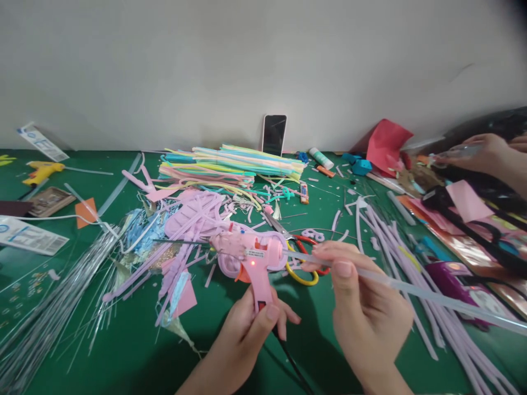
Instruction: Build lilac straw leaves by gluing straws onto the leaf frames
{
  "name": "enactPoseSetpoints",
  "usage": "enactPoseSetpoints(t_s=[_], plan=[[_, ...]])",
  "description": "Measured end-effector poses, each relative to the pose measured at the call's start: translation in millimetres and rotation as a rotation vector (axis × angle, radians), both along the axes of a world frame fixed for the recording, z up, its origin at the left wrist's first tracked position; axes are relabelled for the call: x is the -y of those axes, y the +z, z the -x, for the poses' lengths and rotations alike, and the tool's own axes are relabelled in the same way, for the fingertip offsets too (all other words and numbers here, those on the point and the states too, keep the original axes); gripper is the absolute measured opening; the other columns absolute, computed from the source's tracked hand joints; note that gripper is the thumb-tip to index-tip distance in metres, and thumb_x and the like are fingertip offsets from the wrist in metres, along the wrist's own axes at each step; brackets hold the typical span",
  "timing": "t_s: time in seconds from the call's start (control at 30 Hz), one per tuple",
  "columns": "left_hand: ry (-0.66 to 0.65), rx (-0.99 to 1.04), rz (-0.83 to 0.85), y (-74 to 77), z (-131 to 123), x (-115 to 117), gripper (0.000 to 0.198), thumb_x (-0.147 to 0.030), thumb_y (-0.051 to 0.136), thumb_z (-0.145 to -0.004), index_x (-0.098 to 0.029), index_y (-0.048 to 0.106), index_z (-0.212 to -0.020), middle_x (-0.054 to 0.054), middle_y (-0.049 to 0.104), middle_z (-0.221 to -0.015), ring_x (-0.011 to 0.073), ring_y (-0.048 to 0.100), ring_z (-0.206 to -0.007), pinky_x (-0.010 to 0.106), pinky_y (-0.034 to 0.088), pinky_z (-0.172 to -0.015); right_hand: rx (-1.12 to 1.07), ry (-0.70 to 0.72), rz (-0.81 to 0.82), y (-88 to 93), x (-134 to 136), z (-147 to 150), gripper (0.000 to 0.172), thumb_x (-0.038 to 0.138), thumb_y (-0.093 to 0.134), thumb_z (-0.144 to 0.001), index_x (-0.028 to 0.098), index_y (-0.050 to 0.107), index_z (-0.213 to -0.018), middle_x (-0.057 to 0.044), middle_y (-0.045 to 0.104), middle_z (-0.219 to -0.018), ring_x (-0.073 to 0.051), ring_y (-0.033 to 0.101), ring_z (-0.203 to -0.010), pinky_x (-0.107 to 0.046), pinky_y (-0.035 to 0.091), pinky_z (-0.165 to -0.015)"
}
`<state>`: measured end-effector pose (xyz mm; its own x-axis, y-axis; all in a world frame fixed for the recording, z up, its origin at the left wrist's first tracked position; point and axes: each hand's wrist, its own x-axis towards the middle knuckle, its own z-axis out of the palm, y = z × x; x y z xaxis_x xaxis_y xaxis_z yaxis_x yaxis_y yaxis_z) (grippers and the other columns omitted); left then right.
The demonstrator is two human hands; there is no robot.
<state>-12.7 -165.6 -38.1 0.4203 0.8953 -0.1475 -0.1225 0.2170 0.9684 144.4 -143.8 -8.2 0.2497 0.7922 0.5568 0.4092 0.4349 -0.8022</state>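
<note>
A pink glue gun (pixel 256 258) with a small lit red light is held up over the green table, its nozzle towards the left. My left hand (pixel 247 329) is closed around the base of its handle, where a black cord hangs down. My right hand (pixel 362 307) pinches a long translucent glue stick (pixel 424 291), whose far end meets the back of the gun; how deep it sits inside I cannot tell. Behind the gun lie lilac foam-like shapes (pixel 197 214) and strips. Scissors with red and yellow handles (pixel 302 277) rest on the table, partly hidden by the gun and my right hand.
Bundled pastel strips (pixel 230 164) lie at the back before a leaning phone (pixel 274 133). Thin wires (pixel 61 296) spread at left near a yellow glue gun (pixel 39 173). Lilac strips (pixel 411 285) and a purple device (pixel 457 282) lie at right. Another person's hand (pixel 486 156) reaches in there.
</note>
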Motion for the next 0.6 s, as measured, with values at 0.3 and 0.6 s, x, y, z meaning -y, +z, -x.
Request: enactPoseSetpoints(t_s=[0.3, 0.6], plan=[[-0.019, -0.194, -0.188, -5.0, 0, 4, 0.037, -0.046, 0.036, -0.099, -0.019, 0.056, -0.085, 0.007, 0.065, -0.086, 0.0219, 0.064, -0.094, 0.035, 0.044, -0.091, -0.326, -0.079, 0.221, -16.6, 3, 0, 0.025, 0.036, 0.059, -0.091, 0.020, 0.075, -0.079, -0.007, 0.074, -0.090, -0.021, 0.068, -0.089, -0.028, 0.054, -0.067], [-0.028, -0.306, -0.223, -5.0, -3, 6, 0.033, -0.041, 0.035, -0.100, -0.020, 0.055, -0.084, 0.008, 0.066, -0.092, 0.0210, 0.059, -0.090, 0.037, 0.041, -0.092, -0.560, 0.027, 0.340, -19.9, 5, 0, 0.028, 0.040, 0.061, -0.090, 0.020, 0.076, -0.076, -0.008, 0.074, -0.094, -0.024, 0.066, -0.103, -0.036, 0.055, -0.087]])
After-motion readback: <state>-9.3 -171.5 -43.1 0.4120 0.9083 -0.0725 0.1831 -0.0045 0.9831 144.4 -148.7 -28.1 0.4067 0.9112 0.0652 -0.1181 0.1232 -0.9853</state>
